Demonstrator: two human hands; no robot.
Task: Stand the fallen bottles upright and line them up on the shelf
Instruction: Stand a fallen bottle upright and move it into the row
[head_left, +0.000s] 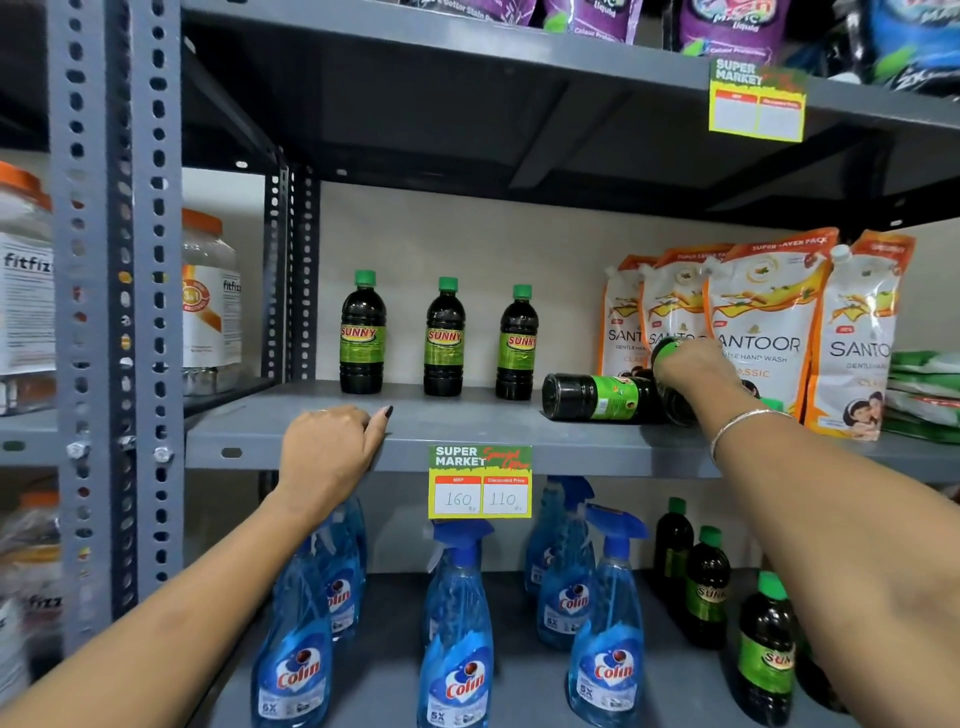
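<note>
Three dark Sunny bottles with green caps stand upright in a row on the grey middle shelf (467, 421): left bottle (362, 332), middle bottle (444, 338), right bottle (517, 343). To their right a fourth bottle (592, 397) lies on its side, base toward me. My right hand (691, 366) is closed over the green-capped top of another dark bottle (678, 408), which is tilted and mostly hidden behind my wrist. My left hand (327, 447) rests curled over the shelf's front edge, left of the price tag.
Orange Santoor refill pouches (763, 332) stand just behind and right of the fallen bottles. A yellow price tag (480, 483) hangs from the shelf edge. Blue Colin spray bottles (457, 639) and more Sunny bottles (709, 587) fill the shelf below. A perforated steel upright (119, 312) stands at left.
</note>
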